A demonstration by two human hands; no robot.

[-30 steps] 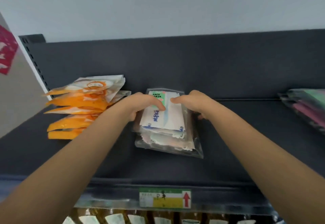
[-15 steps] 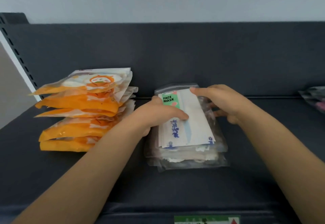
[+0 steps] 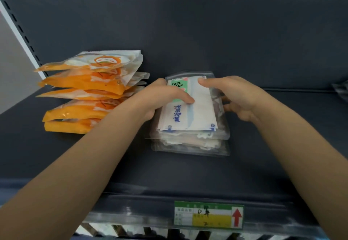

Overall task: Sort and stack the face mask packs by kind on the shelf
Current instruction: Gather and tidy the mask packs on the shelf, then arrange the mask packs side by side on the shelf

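Observation:
A stack of clear face mask packs (image 3: 190, 125) lies mid-shelf; the top pack shows a green FACE MASK label and blue print. My left hand (image 3: 160, 100) grips the stack's left side, with its thumb pressed on the top pack. My right hand (image 3: 233, 96) holds the right side, its thumb resting on the top pack's far edge and its fingers curled round the side. A leaning stack of orange face mask packs (image 3: 90, 93) stands just left of my left hand.
The dark shelf (image 3: 188, 172) has a tall back panel. A green and yellow price label (image 3: 209, 214) with a red arrow is fixed on the front edge. Another pack's edge (image 3: 340, 91) shows at far right. Items on a lower shelf (image 3: 116, 230) peek out below.
The view has tilted down, so the price label shows again. Both hands stay on the clear stack; my right hand's thumb has slid toward the top pack's far edge.

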